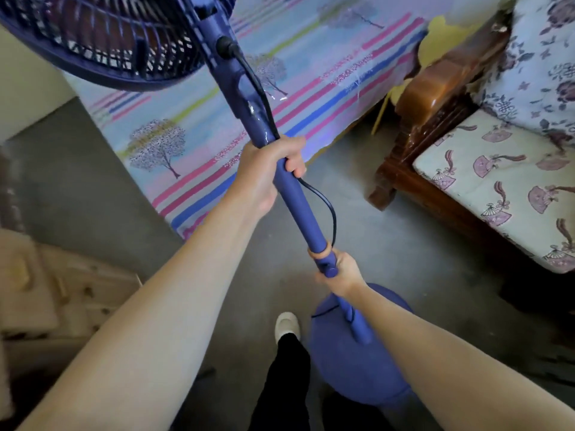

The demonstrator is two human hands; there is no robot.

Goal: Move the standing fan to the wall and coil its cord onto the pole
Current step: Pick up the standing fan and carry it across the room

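The standing fan (273, 157) is in the middle of the room, between a bed (217, 126) with a striped cover on the far side and a wooden sofa (435, 119) to the right. Its pole (295, 206) runs as one long axis from the round base (367, 368) near the person's feet, up and away to the left, to the grille head (102, 38) at the top of the view, so it leans rather than stands plumb. Both hands are clenched around that pole, one above the other: the left hand (267, 172) high up, just under the control column, and the right hand (339, 272) lower, at the height collar with its orange ring, nearer the base. The black cord (323, 200) leaves the column by a plug-like boss, passes under the left hand's fingers, bows out to the right of the pole and meets it again at the right hand; below that it seems to trail thinly over the base, though blur makes this uncertain. Counted: one fan, one cord, two hands, one white shoe (287, 326) beside the base. The cord is not yet wound, and whether the base is touching the grey floor (389, 237) cannot be told.
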